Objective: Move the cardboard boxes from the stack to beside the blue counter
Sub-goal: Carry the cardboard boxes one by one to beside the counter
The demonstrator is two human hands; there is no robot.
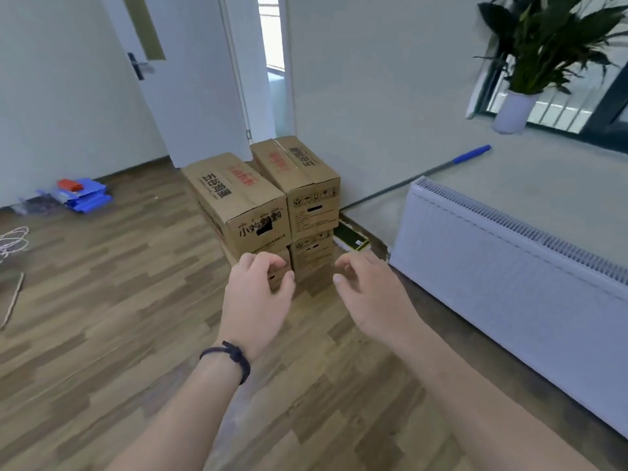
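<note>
While both arms reach forward, the hands (pixel 307 294) hang loosely curled, empty, before the cardboard boxes (pixel 265 198).

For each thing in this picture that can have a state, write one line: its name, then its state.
Left hand: empty, fingers loosely curled.
Right hand: empty, fingers relaxed.
Left top box: closed, stacked.
Right top box: closed, stacked.
Door: open.
Mop: leaning against the wall.
Potted plant: upright on the sill.

A white radiator (pixel 503 277) stands along the right wall under a sill holding a potted plant (pixel 530 59). A blue-handled mop (pixel 428 171) leans against the wall, its head on the floor. Blue folders (pixel 85 195) lie by the left wall, near an open white door (pixel 183 79).
</note>
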